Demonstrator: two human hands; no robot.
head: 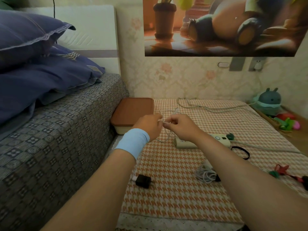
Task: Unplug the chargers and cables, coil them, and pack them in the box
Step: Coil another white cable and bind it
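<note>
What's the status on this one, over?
Left hand and right hand both pinch the white cable. Box closed, needs opening before packing. Black charger loose on tablecloth.

Pretty dim, warm-ish light in here. The back wall (pixel 183 80) has pale floral wallpaper, with a big cartoon poster (pixel 216 27) up top and two grey wall plates (pixel 236 64) just under its right corner. On the left there's a bed (pixel 58 130) with a grey checked cover, and purple pillows (pixel 33 35) piled against a white headboard (pixel 93 30). Right beside it is a low tabletop (pixel 183 197) under an orange houndstooth cloth with a lace edge.
</note>
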